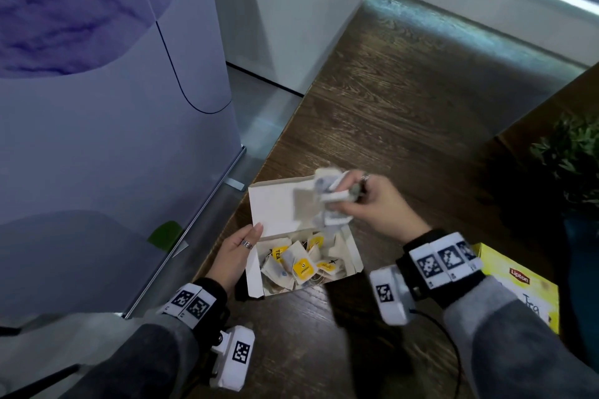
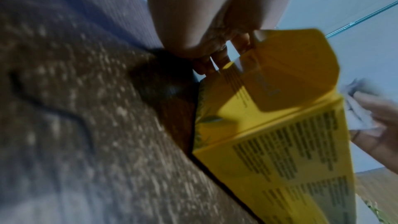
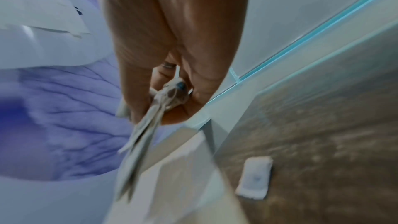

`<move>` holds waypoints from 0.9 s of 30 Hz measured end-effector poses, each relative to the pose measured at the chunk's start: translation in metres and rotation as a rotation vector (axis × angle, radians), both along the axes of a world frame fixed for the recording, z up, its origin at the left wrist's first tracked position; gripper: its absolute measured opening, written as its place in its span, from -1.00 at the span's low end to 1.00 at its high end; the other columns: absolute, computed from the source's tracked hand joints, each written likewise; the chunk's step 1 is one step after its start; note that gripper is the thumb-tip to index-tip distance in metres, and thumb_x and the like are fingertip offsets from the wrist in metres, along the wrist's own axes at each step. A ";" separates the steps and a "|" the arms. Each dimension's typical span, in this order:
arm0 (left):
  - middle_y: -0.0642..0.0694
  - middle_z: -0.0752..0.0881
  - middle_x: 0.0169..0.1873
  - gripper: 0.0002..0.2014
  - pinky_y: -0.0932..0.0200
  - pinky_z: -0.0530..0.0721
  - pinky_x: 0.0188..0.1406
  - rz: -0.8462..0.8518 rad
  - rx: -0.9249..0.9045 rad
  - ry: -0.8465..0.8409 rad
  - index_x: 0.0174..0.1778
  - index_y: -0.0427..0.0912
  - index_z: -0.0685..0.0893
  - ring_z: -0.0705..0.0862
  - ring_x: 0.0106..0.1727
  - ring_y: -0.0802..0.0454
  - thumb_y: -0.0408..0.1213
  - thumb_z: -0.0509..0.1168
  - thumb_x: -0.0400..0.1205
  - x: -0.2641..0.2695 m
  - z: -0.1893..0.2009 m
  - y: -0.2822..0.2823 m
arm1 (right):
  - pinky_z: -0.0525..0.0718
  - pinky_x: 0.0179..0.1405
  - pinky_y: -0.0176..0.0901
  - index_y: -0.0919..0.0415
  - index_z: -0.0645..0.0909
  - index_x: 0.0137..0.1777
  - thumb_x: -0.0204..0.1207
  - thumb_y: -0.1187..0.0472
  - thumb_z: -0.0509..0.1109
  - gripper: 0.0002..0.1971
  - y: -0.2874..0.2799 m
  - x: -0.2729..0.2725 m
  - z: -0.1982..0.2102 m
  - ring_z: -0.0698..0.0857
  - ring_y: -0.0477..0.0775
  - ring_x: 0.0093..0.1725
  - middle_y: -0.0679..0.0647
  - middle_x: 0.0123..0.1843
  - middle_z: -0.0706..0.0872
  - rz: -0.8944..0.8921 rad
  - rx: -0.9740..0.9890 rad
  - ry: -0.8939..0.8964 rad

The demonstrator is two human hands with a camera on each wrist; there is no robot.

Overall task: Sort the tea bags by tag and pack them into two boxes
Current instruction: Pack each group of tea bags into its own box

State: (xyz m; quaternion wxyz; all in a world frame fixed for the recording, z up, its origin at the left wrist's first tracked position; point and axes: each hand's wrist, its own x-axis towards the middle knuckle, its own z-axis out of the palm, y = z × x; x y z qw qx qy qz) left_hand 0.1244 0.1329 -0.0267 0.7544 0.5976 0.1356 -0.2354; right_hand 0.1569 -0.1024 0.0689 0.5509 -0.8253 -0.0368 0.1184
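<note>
sorting step in hand. right hand (image 1: 372, 204) pinches a bunch of white-tagged tea bags (image 1: 330, 201), fingers curled around them, held above the raised lid of the open box (image 1: 351, 253) at about 1 o'clock from the box's centre. left hand (image 1: 236, 256) steadies the open box at its 9 o'clock wall, thumb pressed on the rim; whether the other fingers curl round the wall cannot be told from the blurred wrist view. yellow-tagged tea bags (image 1: 303, 267) lie loose inside. second box (image 1: 525, 285), yellow, lies closed on the table (image 1: 405, 100) at 3 o'clock. one loose tea bag (image 3: 254, 177) lies on the table. judgement: next move calls for opening the second box and depositing the bunch there.
</note>
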 end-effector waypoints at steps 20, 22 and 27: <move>-0.23 0.78 -0.05 -0.76 -0.01 0.65 0.03 -0.033 0.020 0.005 -0.03 -0.22 0.69 0.71 -0.06 -0.13 -0.19 0.15 0.69 -0.001 0.000 0.001 | 0.38 -0.04 0.04 -0.06 0.73 -0.10 0.38 0.00 0.43 -0.86 0.032 -0.058 -0.046 0.61 0.08 0.06 -0.08 -0.01 0.63 0.182 -1.012 -0.324; -0.29 0.76 0.01 -0.75 -0.09 0.63 0.10 -0.025 0.019 0.009 0.01 -0.24 0.70 0.71 -0.02 -0.17 -0.19 0.16 0.69 -0.001 0.000 0.002 | 0.37 -0.11 0.00 -0.06 0.71 -0.13 0.34 -0.01 0.46 -0.87 0.038 -0.059 -0.045 0.63 0.06 -0.03 -0.08 -0.10 0.61 0.131 -1.002 -0.363; -0.31 0.76 0.00 -0.76 -0.06 0.65 0.04 -0.022 -0.005 0.008 -0.02 -0.22 0.69 0.71 -0.03 -0.19 -0.17 0.18 0.66 -0.002 0.002 0.001 | 0.22 -0.07 -0.01 -0.05 0.72 -0.04 0.41 -0.09 0.25 -0.72 0.062 -0.060 -0.054 0.62 0.06 0.02 -0.10 -0.06 0.64 0.246 -1.016 -0.299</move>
